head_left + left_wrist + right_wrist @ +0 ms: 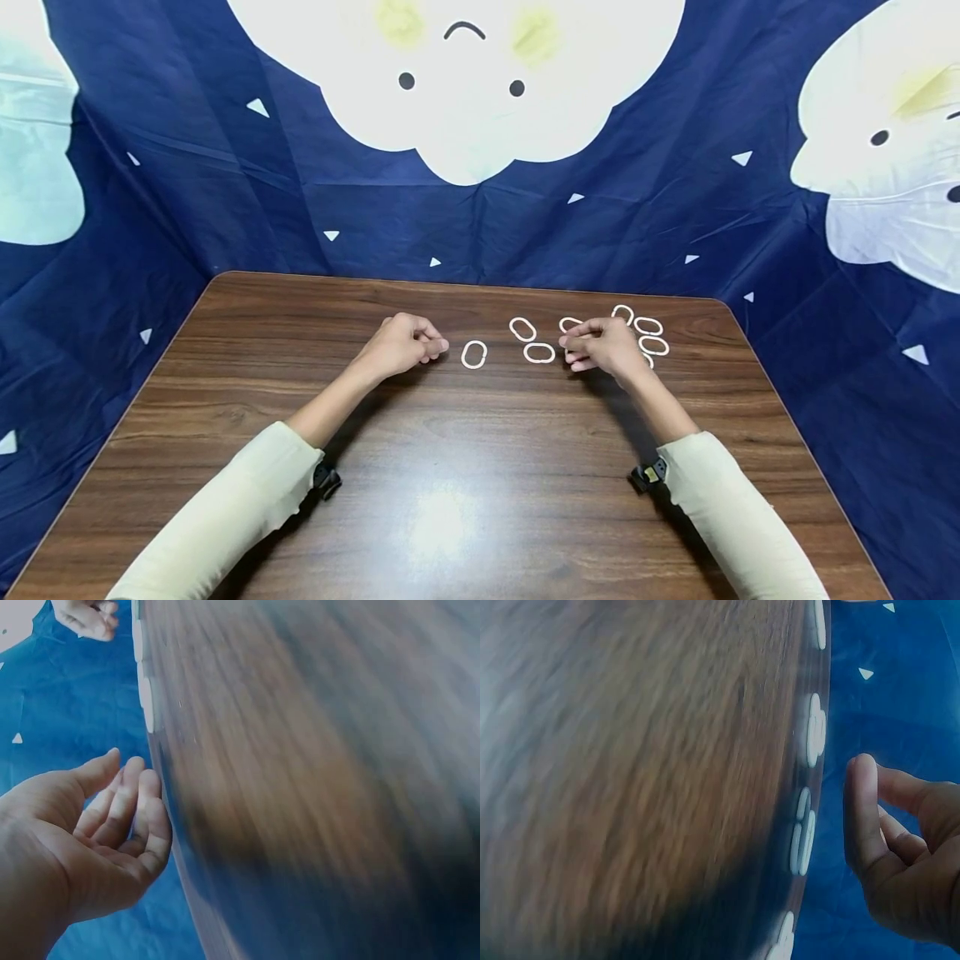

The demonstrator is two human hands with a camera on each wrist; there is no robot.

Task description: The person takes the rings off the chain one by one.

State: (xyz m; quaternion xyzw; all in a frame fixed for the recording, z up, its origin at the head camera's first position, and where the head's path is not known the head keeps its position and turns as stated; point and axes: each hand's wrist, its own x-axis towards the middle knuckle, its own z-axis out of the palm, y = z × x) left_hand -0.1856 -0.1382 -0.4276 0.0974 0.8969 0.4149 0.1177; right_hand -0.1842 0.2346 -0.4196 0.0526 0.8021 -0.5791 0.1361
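Observation:
Several thin white oval rings, like chain links, lie flat on the wooden table. A lone ring (463, 356) sits just right of my left hand (402, 344). That hand hovers near the table with loosely bent fingers, holding nothing; its palm shows in the left wrist view. Further right, a tilted ring (512, 330) lies against a sideways ring (539, 362). My right hand (606, 346) is over the rings to the right and partly hides some. In the right wrist view, its thumb and forefinger come close together with no ring visible between them.
Beyond the right hand lies a cluster of rings, including an upper one (648, 318). The wooden table (480, 450) ends at a blue curtain (262, 192) with white clouds. A dark wrist camera (327, 482) sits at the left sleeve, another (647, 476) at the right.

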